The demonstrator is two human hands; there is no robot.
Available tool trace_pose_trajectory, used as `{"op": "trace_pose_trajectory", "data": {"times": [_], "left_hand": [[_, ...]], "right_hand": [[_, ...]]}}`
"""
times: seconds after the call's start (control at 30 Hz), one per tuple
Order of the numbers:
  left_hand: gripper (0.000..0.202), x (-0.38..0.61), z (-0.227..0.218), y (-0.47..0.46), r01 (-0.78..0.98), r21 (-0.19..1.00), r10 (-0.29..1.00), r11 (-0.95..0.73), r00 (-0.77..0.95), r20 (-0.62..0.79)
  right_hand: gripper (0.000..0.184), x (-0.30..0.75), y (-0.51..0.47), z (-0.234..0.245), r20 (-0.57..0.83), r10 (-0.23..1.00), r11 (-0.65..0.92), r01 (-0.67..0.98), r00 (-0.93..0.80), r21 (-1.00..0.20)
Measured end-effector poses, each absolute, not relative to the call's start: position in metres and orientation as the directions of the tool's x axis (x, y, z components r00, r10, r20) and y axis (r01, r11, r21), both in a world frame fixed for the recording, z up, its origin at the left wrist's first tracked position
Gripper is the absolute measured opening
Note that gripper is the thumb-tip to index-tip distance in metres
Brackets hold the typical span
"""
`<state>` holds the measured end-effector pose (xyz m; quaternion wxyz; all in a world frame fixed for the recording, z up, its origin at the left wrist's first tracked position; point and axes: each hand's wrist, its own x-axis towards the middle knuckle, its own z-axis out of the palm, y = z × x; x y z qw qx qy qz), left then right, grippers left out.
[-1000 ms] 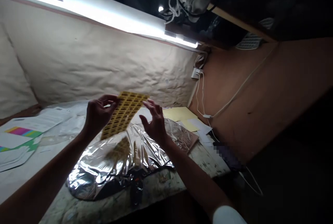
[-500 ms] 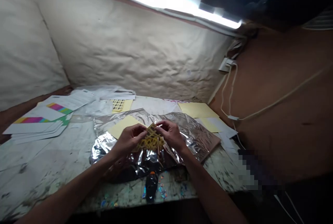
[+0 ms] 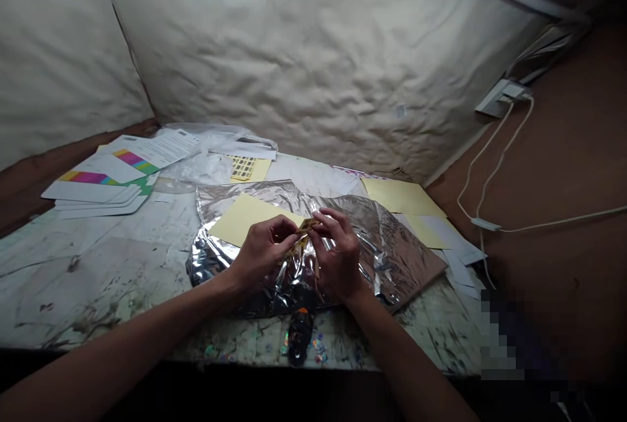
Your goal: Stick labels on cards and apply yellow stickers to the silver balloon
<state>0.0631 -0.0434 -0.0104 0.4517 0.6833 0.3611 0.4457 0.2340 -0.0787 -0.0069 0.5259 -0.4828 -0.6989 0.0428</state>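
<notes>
Left hand (image 3: 260, 255) and right hand (image 3: 337, 260) are pinching a small yellow sticker strip (image 3: 304, 229) between their fingers (image 3: 327, 216), its long axis slanting up toward the right hand, over crinkled foil sheeting (image 3: 385, 232).

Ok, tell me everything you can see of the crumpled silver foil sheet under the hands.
The crumpled silver foil sheet is a thin, mirror-bright film, creased all over, lying roughly flat on the paint-stained table, with a darker, bulging fold along its near edge. A pale yellow card rests on its far left part. The left hand and right hand, pinching a small yellow piece, are over its middle; whether they touch it cannot be told.
</notes>
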Motion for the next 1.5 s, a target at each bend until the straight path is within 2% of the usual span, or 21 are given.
{"op": "trace_pose_trajectory", "data": {"times": [0.2, 0.37, 0.53, 0.87, 1.03, 1.23, 1.5], "left_hand": [[0.016, 0.061, -0.009, -0.046, 0.130, 0.877, 0.853, -0.462, 0.335, 0.399], [0.014, 0.059, -0.008, -0.048, 0.215, 0.846, 0.850, -0.488, 0.338, 0.405], [0.013, 0.058, -0.010, -0.047, 0.225, 0.821, 0.827, -0.525, 0.363, 0.429], [0.016, 0.057, -0.023, -0.043, 0.445, 0.567, 0.719, -0.693, 0.372, 0.587], [0.016, 0.057, -0.023, -0.043, 0.477, 0.517, 0.698, -0.711, 0.389, 0.601], [0.016, 0.056, -0.024, -0.042, 0.473, 0.520, 0.699, -0.711, 0.397, 0.595], [0.014, 0.057, -0.024, -0.041, 0.469, 0.548, 0.720, -0.693, 0.395, 0.571]], "right_hand": [[0.026, 0.233, -0.080, -0.008, 0.727, 0.679, 0.590, 0.663, -0.100, -0.460], [0.021, 0.234, -0.077, -0.010, 0.691, 0.703, 0.592, 0.676, -0.168, -0.438], [0.019, 0.234, -0.079, -0.007, 0.684, 0.705, 0.591, 0.689, -0.188, -0.420], [0.017, 0.235, -0.082, -0.006, 0.684, 0.691, 0.573, 0.754, -0.234, -0.321], [0.019, 0.233, -0.083, -0.006, 0.677, 0.700, 0.549, 0.778, -0.228, -0.306], [0.020, 0.234, -0.082, -0.008, 0.677, 0.706, 0.554, 0.758, -0.207, -0.345], [0.016, 0.233, -0.081, -0.008, 0.620, 0.777, 0.516, 0.674, -0.108, -0.528]]}}
